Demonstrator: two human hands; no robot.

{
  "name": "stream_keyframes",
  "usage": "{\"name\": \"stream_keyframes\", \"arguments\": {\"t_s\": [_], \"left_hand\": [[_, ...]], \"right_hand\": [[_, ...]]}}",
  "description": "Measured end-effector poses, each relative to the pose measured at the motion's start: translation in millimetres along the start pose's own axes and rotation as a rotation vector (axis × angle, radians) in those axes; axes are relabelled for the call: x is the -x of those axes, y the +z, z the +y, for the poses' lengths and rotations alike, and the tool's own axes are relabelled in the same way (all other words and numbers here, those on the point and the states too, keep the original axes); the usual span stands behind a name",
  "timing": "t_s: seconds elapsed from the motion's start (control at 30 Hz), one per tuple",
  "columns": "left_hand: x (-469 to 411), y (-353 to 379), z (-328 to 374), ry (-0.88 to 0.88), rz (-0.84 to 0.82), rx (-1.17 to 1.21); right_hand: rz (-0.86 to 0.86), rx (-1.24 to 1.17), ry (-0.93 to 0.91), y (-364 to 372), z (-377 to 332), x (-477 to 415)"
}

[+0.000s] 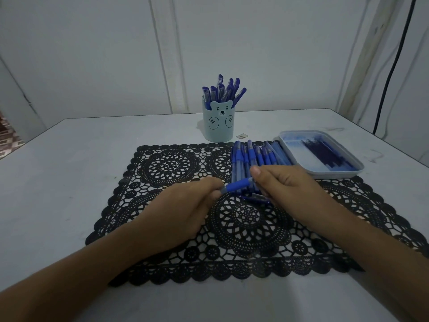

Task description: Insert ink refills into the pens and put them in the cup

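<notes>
Blue pen (238,185) — left hand (185,210), right hand (285,184)

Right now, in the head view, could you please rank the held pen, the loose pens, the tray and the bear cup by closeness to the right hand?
1. held pen, gripped by the right hand.
2. loose pens, on the mat just beyond its fingers.
3. tray, behind, to the right.
4. bear cup, far back, left.
</notes>
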State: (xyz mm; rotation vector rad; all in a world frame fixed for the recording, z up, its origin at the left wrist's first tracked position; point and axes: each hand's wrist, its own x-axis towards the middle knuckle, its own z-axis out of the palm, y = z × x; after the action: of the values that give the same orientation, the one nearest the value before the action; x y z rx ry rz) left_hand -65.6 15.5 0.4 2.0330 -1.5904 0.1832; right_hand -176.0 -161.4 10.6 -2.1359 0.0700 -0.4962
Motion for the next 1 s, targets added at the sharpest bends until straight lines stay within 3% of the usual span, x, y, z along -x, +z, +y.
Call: {"name": "stream_keyframes", "arguments": {"t_s": [0.2,0.37,0.47,0.57,0.63,0.7,0.8,1.0], "left_hand": [[-3.5,-7.4,-7.2,-0.048,-0.147,0.386],[-5.2,-20.3,-8.0,-0.252,-0.334,0.693],[-4.9,-14.7,-5.0,-0.219,-0.210,0.489],[-0.7,-4.2,1.2,-0.069,-0.023,-0.121],[0.0,1.0,7.0,0.028,0.056,-0.377],[-1.9,6.3,10.8,0.119,0.136,-0.443],[-5.5,9.9,14.3,0.118,0.228,-0.489],[-5.8,4.4,17.4,0.151,0.244,-0.583]], "right_hand": [[-0.060,0.066,-0.092,-2.9,1.3,-0.1],[-0.076,0.147,-0.164,-3.8,2.5,0.3],[-0.052,0.122,-0.122,-1.3,3.0,-0.1],[0.015,0.057,-0.007,5.2,0.5,-0.8],[0.028,-0.032,0.072,10.2,-1.6,0.5],[0.022,-0.171,0.153,13.5,-4.3,1.6],[0.033,-0.330,0.234,14.1,-8.5,1.7],[0.046,-0.304,0.115,16.3,-6.7,1.9]]}}
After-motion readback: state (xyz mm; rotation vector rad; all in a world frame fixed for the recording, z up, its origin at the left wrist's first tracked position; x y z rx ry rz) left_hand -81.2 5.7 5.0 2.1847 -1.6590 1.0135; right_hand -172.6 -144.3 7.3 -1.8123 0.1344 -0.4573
